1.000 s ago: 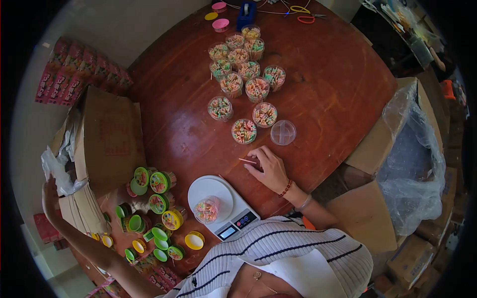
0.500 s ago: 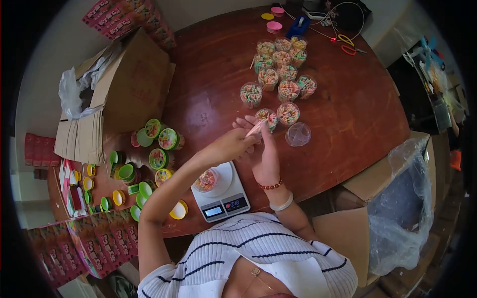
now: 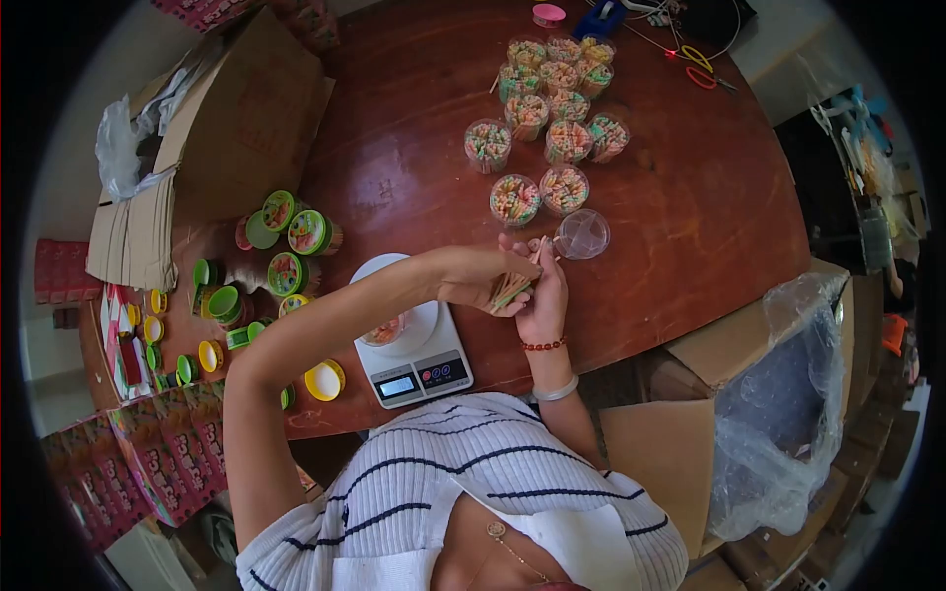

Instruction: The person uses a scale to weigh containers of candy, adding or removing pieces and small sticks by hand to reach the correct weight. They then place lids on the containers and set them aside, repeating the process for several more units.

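Note:
My left hand (image 3: 478, 281) is closed around a bundle of thin pastel sticks (image 3: 510, 289), their ends pointing down toward my right palm. Against it is my right hand (image 3: 544, 300), wearing a red bead bracelet, its thumb and fingers pinched on pale pink sticks (image 3: 538, 250). Just beyond the fingers stands a clear empty cup (image 3: 583, 234). Under my left forearm, a white kitchen scale (image 3: 426, 372) carries a clear cup of sticks (image 3: 384, 331), partly hidden by the arm. Two filled cups (image 3: 514, 200) stand closest beyond my hands.
More filled cups (image 3: 569, 142) group at the back. Green-lidded tubs (image 3: 308, 232) and loose green and yellow lids (image 3: 324, 379) lie left. A cardboard box (image 3: 246, 118) stands back left; an open box with plastic lining (image 3: 778, 394) sits right. Scissors (image 3: 702, 69) lie at the far right.
My left hand has turned at the wrist, so its sticks now point downward. My right fingers have closed from a spread palm to a pinch. The view has shifted slightly.

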Demonstrator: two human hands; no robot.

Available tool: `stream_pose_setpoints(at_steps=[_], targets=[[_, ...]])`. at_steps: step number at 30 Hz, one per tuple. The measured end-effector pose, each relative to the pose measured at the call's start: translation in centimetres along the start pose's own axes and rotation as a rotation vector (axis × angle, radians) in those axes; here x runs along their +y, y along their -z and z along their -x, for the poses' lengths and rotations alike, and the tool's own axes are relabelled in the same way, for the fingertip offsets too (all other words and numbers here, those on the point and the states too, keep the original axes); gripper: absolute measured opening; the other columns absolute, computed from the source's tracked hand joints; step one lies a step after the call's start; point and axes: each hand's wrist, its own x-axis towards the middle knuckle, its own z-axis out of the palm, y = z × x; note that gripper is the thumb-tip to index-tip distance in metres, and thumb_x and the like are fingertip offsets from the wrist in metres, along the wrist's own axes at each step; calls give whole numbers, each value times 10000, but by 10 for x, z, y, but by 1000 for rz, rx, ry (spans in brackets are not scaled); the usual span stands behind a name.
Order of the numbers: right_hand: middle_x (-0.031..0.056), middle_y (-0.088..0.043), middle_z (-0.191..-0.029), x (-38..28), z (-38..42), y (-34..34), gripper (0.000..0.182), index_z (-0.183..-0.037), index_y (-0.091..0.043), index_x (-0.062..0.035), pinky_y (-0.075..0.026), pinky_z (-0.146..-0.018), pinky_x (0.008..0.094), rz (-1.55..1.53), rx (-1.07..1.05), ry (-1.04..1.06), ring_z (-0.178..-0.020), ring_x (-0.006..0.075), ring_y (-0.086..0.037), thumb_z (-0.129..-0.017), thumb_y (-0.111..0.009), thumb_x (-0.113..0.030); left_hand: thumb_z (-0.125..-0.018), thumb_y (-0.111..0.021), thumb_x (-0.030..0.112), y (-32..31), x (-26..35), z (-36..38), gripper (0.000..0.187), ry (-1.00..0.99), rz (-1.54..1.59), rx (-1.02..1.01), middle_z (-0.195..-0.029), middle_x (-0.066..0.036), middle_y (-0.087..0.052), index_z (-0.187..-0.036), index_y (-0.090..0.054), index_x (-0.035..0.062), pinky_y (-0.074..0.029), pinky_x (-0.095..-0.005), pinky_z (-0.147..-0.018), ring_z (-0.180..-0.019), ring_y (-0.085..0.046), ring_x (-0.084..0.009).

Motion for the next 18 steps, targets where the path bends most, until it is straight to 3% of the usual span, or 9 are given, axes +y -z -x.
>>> stream_pose_setpoints(at_steps=[3,5,6,8,10,14,16,17,18], targets=[[71,-628,-954,10,-14,10,238,-1092,-558,-61,-531,-1053,453,-134,-39,107,-1120,283,-677,-1114,-489,-288,-1052,-586,206,9,-5,10,187,-12,71,-42,-1050,-49,-645,-1154,-617,52,-592,-286,-814,-938,-655,-136],[64,-618,-943,14,-16,14,228,-1090,-560,-65,-530,-1055,459,-163,-11,71,-1097,287,-678,-1115,-486,-280,-1039,-600,161,17,-6,19,182,-44,46,-49,-1110,-66,-633,-1156,-629,25,-600,-297,-848,-990,-647,-147],[57,-608,-932,13,-13,9,219,-1088,-561,-70,-529,-1058,466,-189,13,41,-1073,290,-679,-1116,-483,-272,-1033,-598,136,21,-1,26,203,-269,-550,-45,-1129,-93,-653,-1152,-643,-23,-604,-295,-866,-1002,-676,-156],[47,-613,-947,13,-14,9,196,-1103,-572,-77,-530,-1038,463,-198,2,11,-1045,269,-666,-1114,-489,-255,-1028,-595,111,17,3,35,226,-492,-1147,-32,-1148,-119,-672,-1147,-656,-70,-607,-292,-884,-1014,-705,-164],[53,-660,-934,13,-18,14,160,-1071,-612,-75,-538,-1014,412,-318,-118,2,-1074,233,-654,-1089,-547,-220,-1005,-620,106,4,4,41,258,-201,-499,250,-1051,-161,-737,-1093,-667,-131,-612,-297,-866,-999,-753,-180],[28,-596,-918,1,-21,8,90,-1079,-585,-52,-524,-847,281,-445,-65,-39,-902,160,-600,-1083,-515,-108,-996,-610,107,8,1,36,248,-246,-763,295,-892,-164,-767,-1013,-677,-131,-621,-317,-836,-957,-778,-216],[6,-486,-835,-5,-21,3,95,-1042,-535,-36,-454,-707,223,-651,-317,-89,-757,112,-484,-1092,-501,-110,-980,-605,118,9,1,34,230,-302,-720,287,-818,-140,-766,-996,-696,-93,-615,-342,-798,-888,-780,-216],[-8,-382,-764,-8,-19,0,152,-993,-487,-41,-341,-560,217,-618,-169,-67,-647,84,-351,-1098,-504,-149,-980,-605,118,10,2,33,230,-302,-714,293,-818,-140,-766,-996,-696,-93,-615,-342,-798,-888,-780,-216],[-8,-382,-764,-7,-21,6,152,-993,-487,-41,-341,-560,217,-615,-168,-78,-647,84,-351,-1098,-504,-149,-1002,-591,103,11,4,31,209,-346,-997,348,-842,-124,-767,-1069,-707,-58,-612,-337,-770,-835,-769,-200]])
